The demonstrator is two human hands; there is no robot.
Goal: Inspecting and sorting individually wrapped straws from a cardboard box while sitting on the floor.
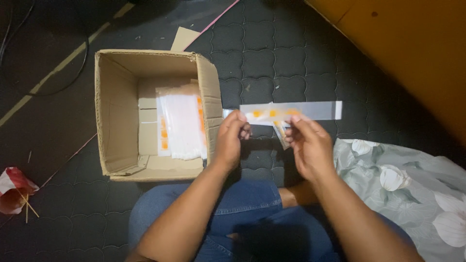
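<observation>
From my head camera, looking down: I hold a long clear plastic sleeve (291, 111) with orange marks level in front of me, just to the right of the open cardboard box (114, 111). My left hand (230, 140) pinches the sleeve's left end, thumb and fingers pressed together on it, right beside the box's right wall. My right hand (307, 145) grips it near the middle from below, fingertips closed on the plastic; a second small piece hangs down between my two hands, though I cannot tell what it is. The far end of the sleeve sticks out free to the right, away from the box.

Inside the box lies a stack of white sleeves (182, 126) with the same orange marks, resting on the bottom toward the right wall. The box stands on a dark quilted mat (272, 53). My knees in blue jeans (242, 204) are just below the box. A flowered cloth (403, 179) lies well to the right of it, and a red-and-white wrapper (13, 189) with thin sticks lies to the left.
</observation>
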